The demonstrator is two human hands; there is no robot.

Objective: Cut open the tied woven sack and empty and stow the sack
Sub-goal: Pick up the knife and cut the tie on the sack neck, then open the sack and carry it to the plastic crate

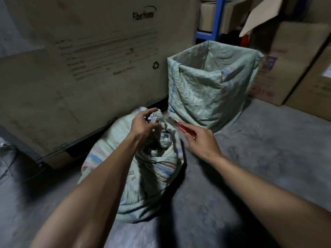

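Note:
A pale green woven sack (152,178) with blue and pink stripes stands on the concrete floor, its neck (163,135) bunched and tied at the top. My left hand (143,125) is at the top of the neck, fingers curled around the gathered fabric. My right hand (198,140) holds a red utility knife (180,126), its blade extended and pointing left toward the neck, a little apart from it. Whether the blade touches the fabric is blurred.
A second green woven sack (211,86) stands open behind, to the right. A very large printed cardboard box (80,59) fills the left background. More cardboard boxes (290,65) and a blue shelf frame (216,20) are at the back right.

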